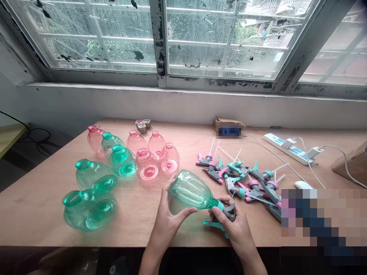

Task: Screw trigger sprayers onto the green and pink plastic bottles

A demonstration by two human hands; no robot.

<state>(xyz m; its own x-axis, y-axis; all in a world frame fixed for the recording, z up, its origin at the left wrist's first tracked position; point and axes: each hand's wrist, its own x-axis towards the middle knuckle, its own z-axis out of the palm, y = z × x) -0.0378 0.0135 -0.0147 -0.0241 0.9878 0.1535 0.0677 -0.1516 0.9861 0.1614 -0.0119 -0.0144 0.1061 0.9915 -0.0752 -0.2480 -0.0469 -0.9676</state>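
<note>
A clear green spray bottle (191, 188) lies tilted between my hands, its base up to the left and its neck down to the right. My left hand (166, 219) cups the bottle's body, the fingers partly hidden behind it. With thumb and fingers, my right hand (236, 225) grips the grey and teal spray head (228, 212) at the neck, where a teal collar (220, 205) sits. The teal trigger (215, 224) points toward the table's front edge. Whether a dip tube is inside the bottle I cannot tell.
Several green bottles (88, 210) and pink bottles (147, 164) without heads stand or lean at left. Loose spray heads (237, 172) with white tubes are piled at right. Behind are a cardboard box (223, 122), small blocks (142, 126) and a power strip (288, 148) with cables.
</note>
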